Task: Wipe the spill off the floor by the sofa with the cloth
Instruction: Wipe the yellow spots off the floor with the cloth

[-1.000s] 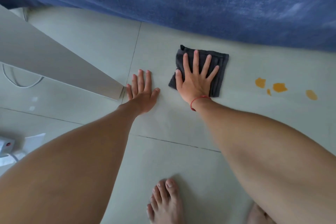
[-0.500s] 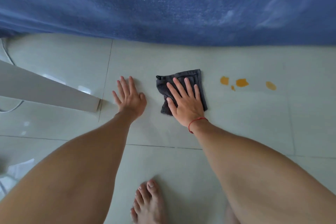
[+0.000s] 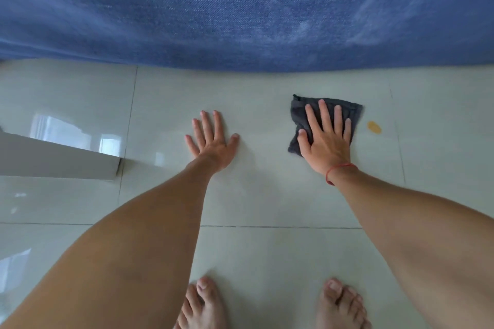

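A folded dark grey cloth (image 3: pixel 298 117) lies flat on the pale tiled floor (image 3: pixel 267 195), just in front of the blue sofa (image 3: pixel 240 8). My right hand (image 3: pixel 327 141), with a red string on its wrist, presses down on the cloth with spread fingers. One small orange spot of spill (image 3: pixel 374 127) shows on the tile just right of the cloth's edge, apart from it. My left hand (image 3: pixel 213 141) rests flat on the bare floor to the left of the cloth, fingers apart, holding nothing.
The sofa's fabric front runs across the whole top of the view. A white slanted panel (image 3: pixel 53 160) juts in from the left at floor level. My bare feet (image 3: pixel 203 304) stand at the bottom edge. Grout lines cross the tiles.
My right hand has slid the cloth to the right over the spot where several orange drops lay; only the rightmost drop still shows. The left hand stays planted on the floor.
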The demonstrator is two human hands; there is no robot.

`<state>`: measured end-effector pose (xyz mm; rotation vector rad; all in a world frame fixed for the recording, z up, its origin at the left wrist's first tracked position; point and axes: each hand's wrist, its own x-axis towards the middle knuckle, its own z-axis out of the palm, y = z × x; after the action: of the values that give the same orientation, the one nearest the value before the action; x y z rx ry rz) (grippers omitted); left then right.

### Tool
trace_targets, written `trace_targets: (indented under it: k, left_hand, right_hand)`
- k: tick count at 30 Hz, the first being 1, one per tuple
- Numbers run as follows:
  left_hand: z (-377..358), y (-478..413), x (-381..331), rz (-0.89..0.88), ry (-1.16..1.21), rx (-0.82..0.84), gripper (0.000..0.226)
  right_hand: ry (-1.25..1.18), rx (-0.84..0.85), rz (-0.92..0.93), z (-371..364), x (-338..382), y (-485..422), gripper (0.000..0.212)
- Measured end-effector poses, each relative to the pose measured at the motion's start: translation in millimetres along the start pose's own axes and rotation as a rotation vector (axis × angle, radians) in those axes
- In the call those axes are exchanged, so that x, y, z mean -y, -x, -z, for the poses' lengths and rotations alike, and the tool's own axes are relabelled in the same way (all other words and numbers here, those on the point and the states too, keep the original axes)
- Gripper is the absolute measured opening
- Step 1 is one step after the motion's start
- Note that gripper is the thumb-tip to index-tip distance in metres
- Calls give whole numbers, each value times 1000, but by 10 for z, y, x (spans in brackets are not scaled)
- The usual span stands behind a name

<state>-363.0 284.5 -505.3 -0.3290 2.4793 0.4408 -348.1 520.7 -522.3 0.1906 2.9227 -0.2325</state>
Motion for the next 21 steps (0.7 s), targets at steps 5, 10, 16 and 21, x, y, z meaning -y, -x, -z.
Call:
trace_targets:
  k: [5,10,16,21]
  left_hand:
    - [-13,-7,3,-1,-16,5,72]
    - [12,-13,-19,15,-45,35,72]
    - [68,86,-295,19,-32,-81,69]
    - [-104,122,-643,-80,-47,95,62]
  right_hand:
    - [-25,21,-46,-44,467,-254,72]
    - [-34,-6,87,-95,733,-91,62]
    - [-64,-11,187,-109,513,365,53]
    - [-39,1,3,-72,-64,600,57]
